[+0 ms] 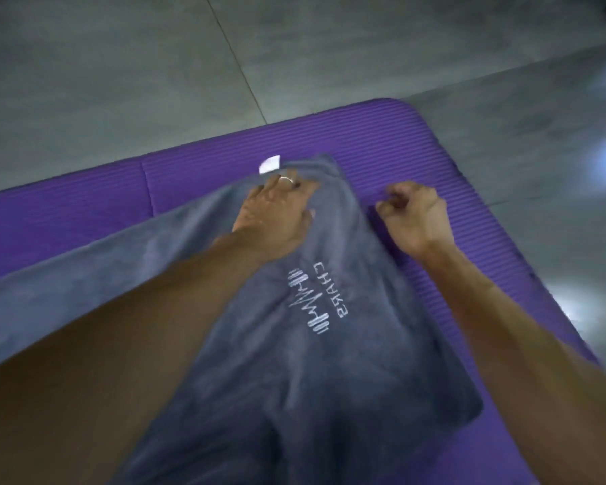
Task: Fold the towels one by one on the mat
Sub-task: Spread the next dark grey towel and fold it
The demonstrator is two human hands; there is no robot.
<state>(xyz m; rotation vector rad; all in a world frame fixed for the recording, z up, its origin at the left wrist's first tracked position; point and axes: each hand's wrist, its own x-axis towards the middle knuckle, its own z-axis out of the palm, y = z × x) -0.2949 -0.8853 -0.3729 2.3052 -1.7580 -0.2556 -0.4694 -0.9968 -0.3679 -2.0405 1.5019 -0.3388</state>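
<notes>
A grey towel (294, 344) lies spread across the purple mat (399, 141), logo up, its near end nearest me. My left hand (277, 211) presses on the far end, fingers spread, near the white tag (270, 164); my right hand (413, 215) hangs curled just off the towel's right edge, apparently holding nothing. I judge the fold goes best with both far corners pinched and drawn evenly toward me, edges matched.

The floor (119, 64) is made of grey tiles with thin joints. A purple ribbed mat (382, 141) lies flat on it. A grey towel (329, 362) with white embroidery and a small white label (270, 164) lies on the mat.
</notes>
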